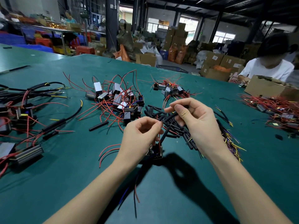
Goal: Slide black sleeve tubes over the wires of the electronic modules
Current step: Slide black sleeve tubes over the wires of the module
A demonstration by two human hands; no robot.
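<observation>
The left hand [142, 133] pinches a thin red wire [159, 139] taut above a small boxy module [156, 152] hanging over the near worktop [80, 159], apparently to steady it for threading. The right hand [192, 120] grips a matte black sleeve tube [166, 131] angled down onto it; loose tubes [174, 125] heap just beyond, toward the worktop's middle.

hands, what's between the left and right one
In the head view, a black sleeve tube slants between the left hand and right hand, above the module.
</observation>
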